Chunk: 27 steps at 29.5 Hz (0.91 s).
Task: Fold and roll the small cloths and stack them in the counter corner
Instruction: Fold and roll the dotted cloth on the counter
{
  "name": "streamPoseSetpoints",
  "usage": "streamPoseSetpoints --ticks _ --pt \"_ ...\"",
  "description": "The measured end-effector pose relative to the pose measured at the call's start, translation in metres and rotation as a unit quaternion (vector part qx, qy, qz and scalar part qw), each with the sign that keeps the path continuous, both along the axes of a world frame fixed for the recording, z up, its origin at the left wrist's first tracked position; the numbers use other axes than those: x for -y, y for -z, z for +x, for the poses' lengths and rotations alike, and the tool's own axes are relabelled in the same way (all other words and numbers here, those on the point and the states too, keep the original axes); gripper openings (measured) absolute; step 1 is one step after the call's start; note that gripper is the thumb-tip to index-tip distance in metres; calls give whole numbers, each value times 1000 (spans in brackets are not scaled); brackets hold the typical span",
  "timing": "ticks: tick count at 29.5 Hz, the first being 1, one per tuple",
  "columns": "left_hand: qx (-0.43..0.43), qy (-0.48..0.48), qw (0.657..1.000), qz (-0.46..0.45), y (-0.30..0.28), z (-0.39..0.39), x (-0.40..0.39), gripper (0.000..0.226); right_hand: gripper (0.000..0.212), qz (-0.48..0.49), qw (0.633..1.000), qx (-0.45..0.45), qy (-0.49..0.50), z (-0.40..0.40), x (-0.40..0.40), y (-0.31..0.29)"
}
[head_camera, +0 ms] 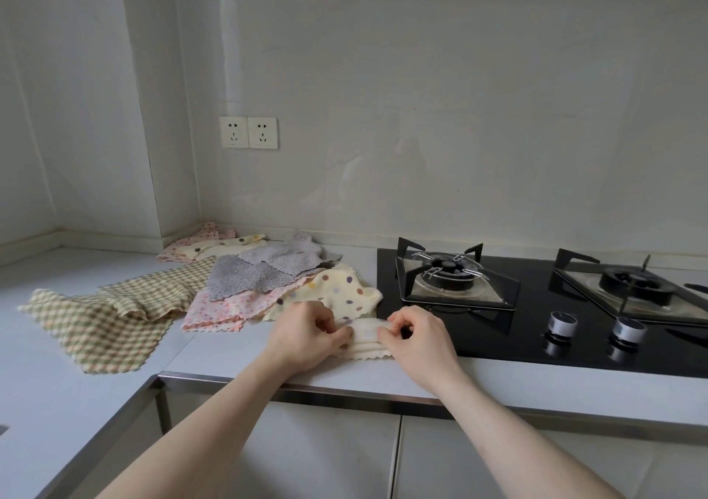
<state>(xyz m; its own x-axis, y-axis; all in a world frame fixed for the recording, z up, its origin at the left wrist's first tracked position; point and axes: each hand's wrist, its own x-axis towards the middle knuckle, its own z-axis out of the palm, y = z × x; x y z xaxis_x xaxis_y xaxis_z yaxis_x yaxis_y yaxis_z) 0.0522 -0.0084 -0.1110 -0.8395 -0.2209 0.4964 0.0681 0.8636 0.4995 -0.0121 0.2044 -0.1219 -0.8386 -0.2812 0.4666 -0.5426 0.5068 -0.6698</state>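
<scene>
Left hand (306,332): fingers curled, pinching the left end of the cream cloth (364,339); its grip is closed on the fabric.
Right hand (415,335): fingers curled, pinching the right end of the same cloth; grip closed on the fabric.
Cream cloth: partly rolled, with folded scalloped layers showing under the roll; it lies on the counter (214,349) near the front edge, just left of the hob (536,330).
Cream dotted cloth (337,291): spread loosely just behind the hands, its right corner beside the hob's edge.
Pink floral cloth (226,309): flat, left of the cream dotted one and partly under it.
Grey cloths (260,270): two or so, overlapping, lying over the pink and cream ones.
Green check cloths (103,318): unfolded and rumpled, furthest left on the counter.
Counter corner: another pink cloth (199,240) and a cream dotted cloth (226,247) lie there loosely, against the wall.
Hob: black glass, two burners, two knobs (561,324) at its front.
Sockets (248,132): a pair on the wall above the corner.
</scene>
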Motion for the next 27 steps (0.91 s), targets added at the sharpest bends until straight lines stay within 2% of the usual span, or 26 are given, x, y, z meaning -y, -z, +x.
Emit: streamPoseSetpoints --ticks 2,4,8,12,16,19,22,24,27 --pt "-31 2 999 -31 0 0 1 38 24 27 999 18 13 2 0 -3" --pt "-41 14 998 -41 1 0 2 41 33 78 996 20 26 3 0 -5" --pt "36 43 997 -54 3 -4 3 58 26 135 990 13 33 5 2 -6" --pt "69 66 995 -29 2 -6 6 44 17 108 994 23 16 7 0 -9" --pt "89 92 988 89 1 -7 11 24 16 31 997 65 -10 10 -3 -10" --pt "80 117 974 177 -2 -5 13 23 14 7 996 80 -25 14 -5 -13" --pt "81 139 961 223 -6 -2 11 21 14 -10 995 85 -42 17 -8 -16" --pt "88 139 959 232 -8 0 8 19 16 -36 993 100 -56 18 -9 -17" --pt "89 127 964 215 -8 -3 7 29 17 -63 989 113 -73 16 -10 -18"
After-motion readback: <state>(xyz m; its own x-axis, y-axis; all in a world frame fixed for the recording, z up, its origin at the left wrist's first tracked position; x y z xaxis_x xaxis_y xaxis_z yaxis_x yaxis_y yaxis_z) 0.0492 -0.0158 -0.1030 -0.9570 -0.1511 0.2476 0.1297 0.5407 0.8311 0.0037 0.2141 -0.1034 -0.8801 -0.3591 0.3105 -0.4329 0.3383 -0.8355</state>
